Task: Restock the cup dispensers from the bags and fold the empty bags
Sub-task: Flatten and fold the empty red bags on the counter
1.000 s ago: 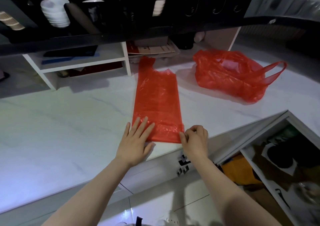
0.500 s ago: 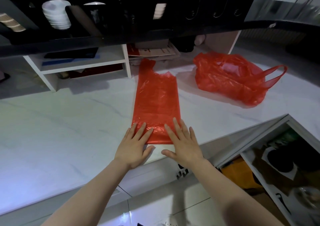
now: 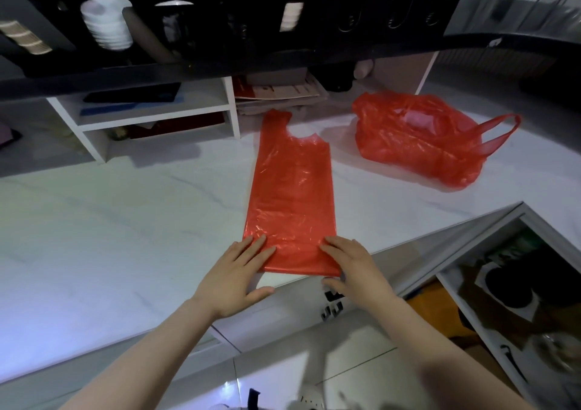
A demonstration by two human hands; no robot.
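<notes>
The bag (image 3: 290, 196) lies flat at the near edge of the surface (image 3: 125, 237): thin, light, slippery film. Your left hand (image 3: 239, 274) presses 1 near corner, fingers straight; your right hand (image 3: 353, 263) curls on the other, whether pinching I cannot tell. Lift by those corners.

This is looking like the serving side of a café or drinks shop; a black dispenser rack (image 3: 220, 48) is hanging overhead, holding a stack of white cups (image 3: 107, 24) and ribbed paper cups (image 3: 25, 39); a long marble-look counter (image 3: 125, 221) is running beneath it; printed sheets (image 3: 283, 90) are lying beside a white shelf unit (image 3: 157, 116); a storage cabinet (image 3: 518, 284) is standing open below.
</notes>
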